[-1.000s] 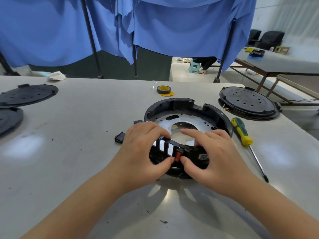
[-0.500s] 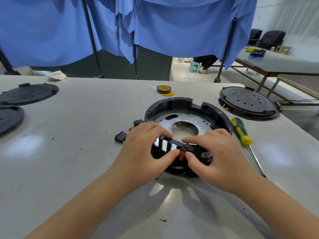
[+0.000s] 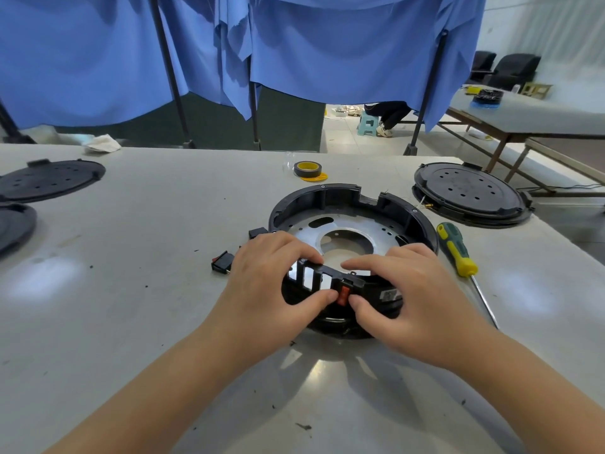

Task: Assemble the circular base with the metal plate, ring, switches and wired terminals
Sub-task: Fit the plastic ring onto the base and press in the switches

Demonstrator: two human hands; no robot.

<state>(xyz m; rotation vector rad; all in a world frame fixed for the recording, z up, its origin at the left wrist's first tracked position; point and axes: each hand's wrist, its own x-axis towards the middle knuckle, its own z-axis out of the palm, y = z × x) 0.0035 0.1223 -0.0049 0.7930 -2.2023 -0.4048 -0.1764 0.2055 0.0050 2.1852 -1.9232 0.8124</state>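
From the head camera, I see my left hand (image 3: 271,283) and right hand (image 3: 415,296) both clamped on the near rim of the circular base (image 3: 347,204), thumbs pinching either side of a red switch (image 3: 342,295) set in that rim. The metal plate (image 3: 376,232) lies inside the base, beyond my fingers. A loose switch (image 3: 222,262) sits just left of my left hand.

At the centre of the frame a black circular base (image 3: 353,224) sits on the grey tabletop (image 3: 147,290), with a shiny metal plate (image 3: 347,234) lying inside it. The left hand (image 3: 268,283) and right hand (image 3: 415,296) both grip the base's near rim, their thumbs either side of a red switch (image 3: 342,294). Just left of the left hand lies a loose black switch (image 3: 222,262). A green-and-yellow screwdriver (image 3: 458,253) lies right of the base, and a roll of tape (image 3: 307,169) sits behind it.
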